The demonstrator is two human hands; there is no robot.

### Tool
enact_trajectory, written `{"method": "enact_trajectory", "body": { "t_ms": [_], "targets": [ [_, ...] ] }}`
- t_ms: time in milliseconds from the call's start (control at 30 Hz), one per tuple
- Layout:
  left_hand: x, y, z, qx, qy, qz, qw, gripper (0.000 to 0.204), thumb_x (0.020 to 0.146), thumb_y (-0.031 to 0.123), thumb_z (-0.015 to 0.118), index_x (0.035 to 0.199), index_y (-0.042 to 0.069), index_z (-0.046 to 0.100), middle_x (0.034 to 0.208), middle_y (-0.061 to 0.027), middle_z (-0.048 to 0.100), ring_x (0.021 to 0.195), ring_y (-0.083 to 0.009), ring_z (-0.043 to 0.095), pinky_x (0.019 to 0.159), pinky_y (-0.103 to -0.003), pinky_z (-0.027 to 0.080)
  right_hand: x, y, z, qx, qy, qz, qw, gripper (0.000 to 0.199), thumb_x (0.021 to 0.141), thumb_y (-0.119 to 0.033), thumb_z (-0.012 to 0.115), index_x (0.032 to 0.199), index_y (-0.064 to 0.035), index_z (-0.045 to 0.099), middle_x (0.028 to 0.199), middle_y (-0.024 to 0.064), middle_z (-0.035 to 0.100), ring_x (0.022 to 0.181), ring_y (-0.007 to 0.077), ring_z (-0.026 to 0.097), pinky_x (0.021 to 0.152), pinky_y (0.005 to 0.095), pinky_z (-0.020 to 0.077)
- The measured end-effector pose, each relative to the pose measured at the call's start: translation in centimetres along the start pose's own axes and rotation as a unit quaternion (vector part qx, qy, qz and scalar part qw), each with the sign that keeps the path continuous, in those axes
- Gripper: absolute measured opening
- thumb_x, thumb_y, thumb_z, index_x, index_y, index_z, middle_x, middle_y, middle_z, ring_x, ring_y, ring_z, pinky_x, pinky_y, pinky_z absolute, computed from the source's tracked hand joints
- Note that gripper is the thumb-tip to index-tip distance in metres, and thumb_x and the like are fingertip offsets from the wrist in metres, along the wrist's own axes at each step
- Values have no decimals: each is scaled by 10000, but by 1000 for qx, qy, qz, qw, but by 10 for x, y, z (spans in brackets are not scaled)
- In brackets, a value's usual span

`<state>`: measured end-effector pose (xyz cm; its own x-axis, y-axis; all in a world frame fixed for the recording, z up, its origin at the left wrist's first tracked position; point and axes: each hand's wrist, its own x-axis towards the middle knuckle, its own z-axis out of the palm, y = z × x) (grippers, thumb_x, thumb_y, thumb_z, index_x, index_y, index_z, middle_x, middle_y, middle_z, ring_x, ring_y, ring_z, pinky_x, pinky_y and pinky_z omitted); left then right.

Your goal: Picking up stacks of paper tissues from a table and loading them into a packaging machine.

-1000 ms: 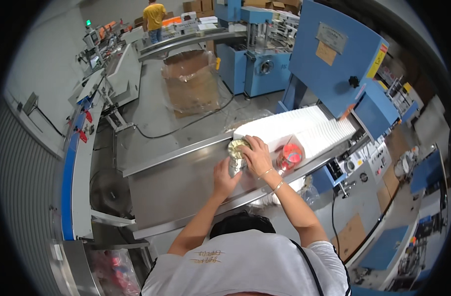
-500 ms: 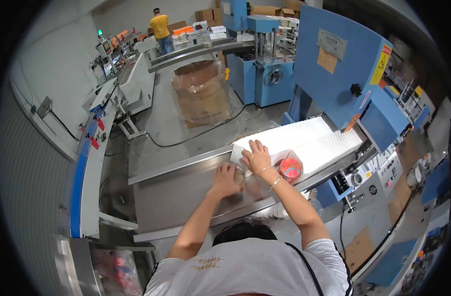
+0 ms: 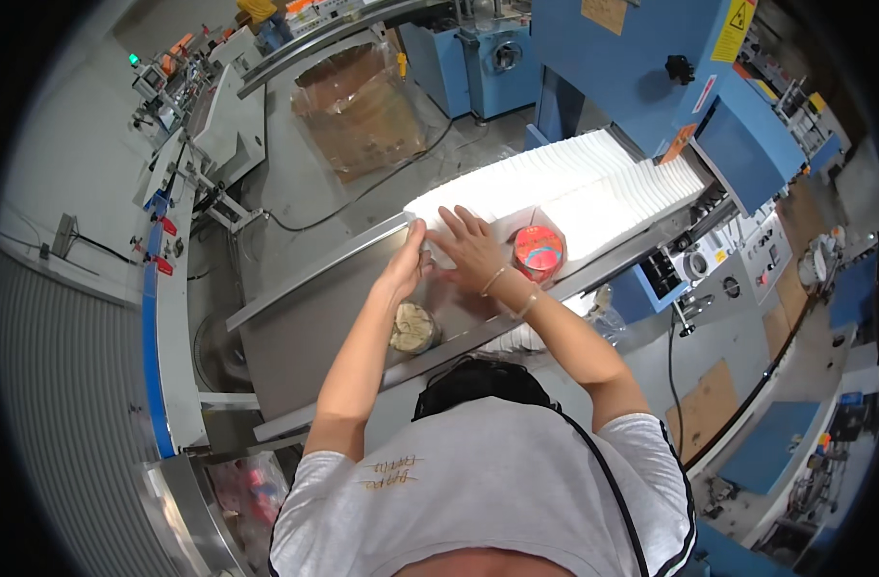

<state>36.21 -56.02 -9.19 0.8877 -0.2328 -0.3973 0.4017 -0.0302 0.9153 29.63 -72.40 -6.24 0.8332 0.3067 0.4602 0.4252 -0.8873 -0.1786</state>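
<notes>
Two long rows of thin white sheets packed on edge make up a stack (image 3: 555, 178) along the metal table. My right hand (image 3: 470, 252) rests with spread fingers against the stack's near-left end. Beside it, my left hand (image 3: 408, 262) is held upright at the stack's left corner, fingers extended and thumb side partly hidden. A red round object (image 3: 539, 248) with a blue mark on top, like a tape roll or tub, sits right of my right hand against the sheets. Near my left forearm stands a clear round container (image 3: 413, 329) with crumpled beige contents, touched by neither hand.
The metal table (image 3: 295, 361) has a raised rail (image 3: 314, 274) on its far side. A blue machine (image 3: 622, 58) stands at the stack's right end. Beyond the table are a plastic-lined carton (image 3: 358, 120) and a cable (image 3: 363, 197) on the floor.
My left hand has let go of the round container and moved up to the stack's corner. The container now stands nearer to me. The whole view has tilted downward.
</notes>
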Motion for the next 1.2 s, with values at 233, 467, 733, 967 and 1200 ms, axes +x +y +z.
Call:
{"method": "enact_trajectory", "body": {
  "t_ms": [233, 467, 733, 967, 1200],
  "targets": [
    [30, -9, 19, -138, 62, -36, 988, 619, 921, 486, 511, 1381, 98, 368, 1302, -88, 509, 1177, -238, 505, 965, -383, 420, -61, 79, -87, 72, 15, 10, 997, 367, 728, -185, 714, 1075, -98, 634, 1251, 148, 540, 1150, 338, 498, 963, 429, 413],
    [34, 0, 52, -62, 33, 55, 996, 808, 813, 295, 701, 1426, 45, 238, 1407, -121, 386, 1292, -263, 381, 1056, -378, 308, -64, 200, -122, 50, 93, 152, 983, 192, 810, -90, 581, 958, 12, 650, 984, 193, 650, 918, 372, 600, 834, 418, 481],
    [17, 12, 45, -149, 4, 25, 988, 833, 795, 241, 727, 1420, 46, 213, 1391, -143, 397, 1281, -284, 400, 1029, -410, 357, -18, 288, -80, 49, 140, 254, 956, 168, 814, -118, 599, 956, -51, 659, 942, 210, 639, 866, 394, 608, 787, 442, 485],
    [5, 23, 48, -145, 44, 4, 988, 837, 801, 241, 725, 1421, 41, 200, 1379, -153, 404, 1268, -282, 414, 1022, -409, 366, 9, 310, -64, -13, 128, 353, 927, 152, 802, -202, 658, 878, -75, 695, 890, 160, 654, 852, 350, 619, 771, 425, 492],
    [5, 23, 43, -134, 16, 5, 991, 826, 797, 247, 720, 1428, 42, 228, 1383, -141, 406, 1282, -273, 396, 1041, -395, 340, 8, 318, -58, -6, 123, 354, 927, 157, 799, -218, 651, 850, -83, 714, 888, 170, 654, 851, 360, 616, 790, 427, 485]
  ]
}}
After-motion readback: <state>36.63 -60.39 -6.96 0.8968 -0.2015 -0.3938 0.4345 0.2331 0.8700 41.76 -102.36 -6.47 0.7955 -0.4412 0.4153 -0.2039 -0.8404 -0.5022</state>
